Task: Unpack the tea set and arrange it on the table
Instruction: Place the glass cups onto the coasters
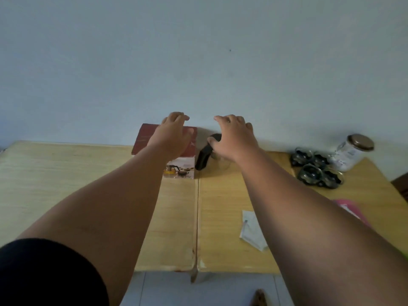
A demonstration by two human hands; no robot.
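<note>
While both of my arms reach forward over the pale wooden table (66, 173), nothing is gripped in either hand. Starting at the left, a black sleeve (48, 272) covers my left upper arm at the bottom corner. Following that arm up, my left hand (174, 133) hovers over the tea set box (143, 140), a dark red carton with a picture of a teapot and cups on its white front panel; the fingers are loosely spread and slightly curled, and I cannot tell whether the palm touches the lid. The box stands at the far edge of the table against the pale wall (198, 51), just left of the seam where two tabletop sections meet.

Just beside the box on the right stands the glass teapot (206, 159), its black handle facing me. My right hand (234, 138) is spread wide above it, thumb near the dark lid, fingers apart and closing on nothing.

Nearer to me, beside my right forearm, a crumpled white paper (251, 230) lies flat. Further right, a cluster of glass cups (315, 168) with dark bases sits together near the far edge. Just beyond them is a white jar (351, 153) with a brownish metal lid. A pink item (353, 208) peeks out past my right arm.
</note>
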